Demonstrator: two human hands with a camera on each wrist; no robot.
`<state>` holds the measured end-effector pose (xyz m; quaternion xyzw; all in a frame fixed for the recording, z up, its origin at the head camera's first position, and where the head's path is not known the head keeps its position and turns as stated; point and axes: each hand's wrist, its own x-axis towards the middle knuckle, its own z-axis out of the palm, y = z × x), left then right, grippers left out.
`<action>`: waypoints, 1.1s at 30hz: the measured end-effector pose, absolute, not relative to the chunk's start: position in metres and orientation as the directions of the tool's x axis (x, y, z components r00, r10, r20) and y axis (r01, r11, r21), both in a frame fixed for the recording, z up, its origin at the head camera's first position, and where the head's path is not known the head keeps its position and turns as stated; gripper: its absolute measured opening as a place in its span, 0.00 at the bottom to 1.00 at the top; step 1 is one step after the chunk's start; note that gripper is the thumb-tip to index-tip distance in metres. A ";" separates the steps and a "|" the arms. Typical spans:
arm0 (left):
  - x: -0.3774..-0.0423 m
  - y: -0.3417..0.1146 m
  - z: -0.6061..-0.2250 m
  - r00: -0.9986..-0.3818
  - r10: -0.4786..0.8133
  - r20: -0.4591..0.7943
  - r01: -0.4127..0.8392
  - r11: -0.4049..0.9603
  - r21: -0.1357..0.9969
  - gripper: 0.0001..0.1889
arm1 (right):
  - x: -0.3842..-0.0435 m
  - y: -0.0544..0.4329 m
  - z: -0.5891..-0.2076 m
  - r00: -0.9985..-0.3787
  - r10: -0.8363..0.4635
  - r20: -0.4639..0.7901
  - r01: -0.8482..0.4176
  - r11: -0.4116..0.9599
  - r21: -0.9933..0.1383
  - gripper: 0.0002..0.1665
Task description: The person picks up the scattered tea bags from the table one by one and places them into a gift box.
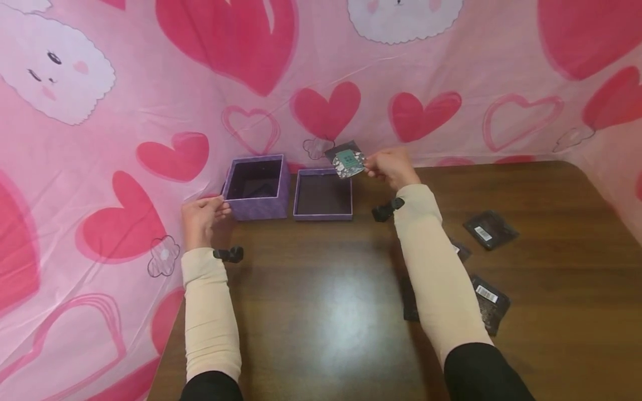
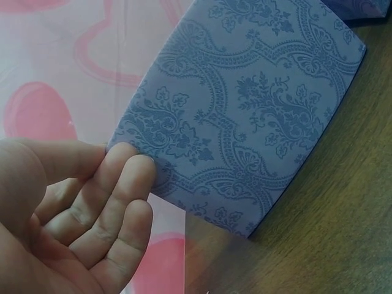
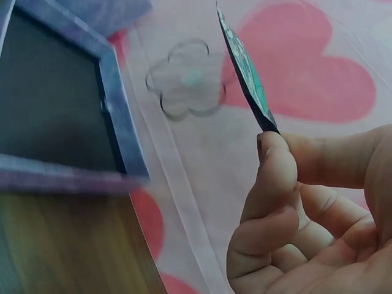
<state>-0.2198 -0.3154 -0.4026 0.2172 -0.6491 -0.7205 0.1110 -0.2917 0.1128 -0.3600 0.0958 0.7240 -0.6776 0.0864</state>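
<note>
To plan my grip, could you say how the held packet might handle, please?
The packet is probably light: the right hand pinches only one end. It seems fairly stiff, standing out nearly straight, but, being thin, might bend.

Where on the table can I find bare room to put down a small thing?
A wide bare patch of table lies between the left sleeve and right sleeve, in front of the purple box and its lid. Another is behind the farthest dark packet, toward the table's back edge. More packets crowd both sides of the right sleeve.
</note>
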 end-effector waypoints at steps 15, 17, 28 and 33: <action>-0.221 -0.307 -0.407 -0.877 -0.443 -0.186 -0.144 -0.126 0.981 0.13 | -0.295 0.055 -0.364 -0.954 -0.023 -0.300 0.300 -0.014 -0.954 0.05; -0.220 -0.309 -0.406 -0.874 -0.448 -0.186 -0.141 -0.133 0.981 0.13 | -0.295 0.045 -0.364 -0.953 -0.040 -0.300 0.300 -0.003 -0.954 0.06; -0.217 -0.312 -0.403 -0.873 -0.459 -0.167 -0.125 -0.120 0.985 0.13 | -0.292 -0.007 -0.360 -0.947 -0.116 -0.298 0.300 -0.002 -0.954 0.06; -0.213 -0.310 -0.404 -0.877 -0.445 -0.180 -0.145 -0.112 0.983 0.16 | -0.289 -0.030 -0.365 -0.948 -0.084 -0.306 0.309 -0.019 -0.951 0.06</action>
